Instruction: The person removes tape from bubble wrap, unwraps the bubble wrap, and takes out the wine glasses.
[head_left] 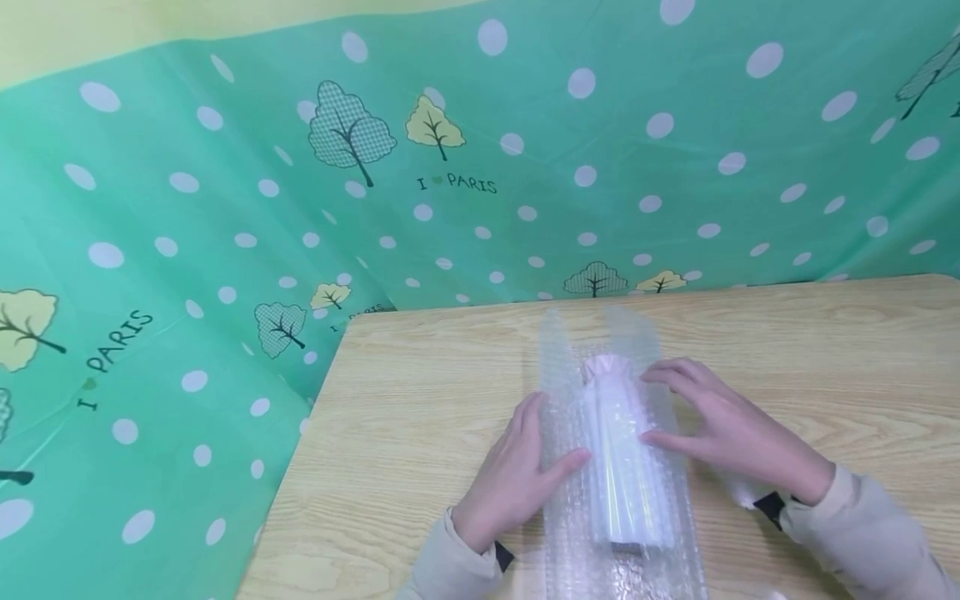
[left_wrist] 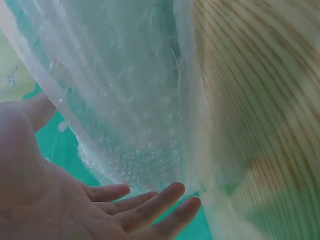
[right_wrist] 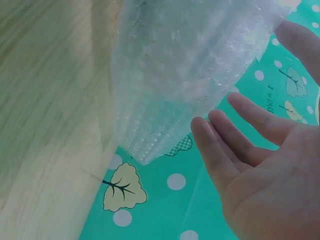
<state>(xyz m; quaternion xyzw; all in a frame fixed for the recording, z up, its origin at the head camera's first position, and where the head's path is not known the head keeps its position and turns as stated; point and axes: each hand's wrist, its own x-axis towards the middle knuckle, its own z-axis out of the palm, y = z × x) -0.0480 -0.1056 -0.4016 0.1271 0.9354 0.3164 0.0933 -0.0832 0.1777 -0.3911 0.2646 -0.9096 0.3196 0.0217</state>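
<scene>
A pale white-pink package with a pleated far end lies lengthwise on the table, with clear bubble wrap beneath it and raised along both sides. On the left side of the wrap my left hand is spread, thumb reaching over the edge beside the package. My right hand stands at the opposite side, fingertips and thumb by the wrap. Both wrist views show the fingers extended and loosely bent next to the bubble wrap. What is inside the package cannot be made out.
The light wood-grain table extends to both sides of the wrap. Behind it and to the left hangs a green cloth with white dots and printed trees. The far ends of the wrap reach close to the table's back edge.
</scene>
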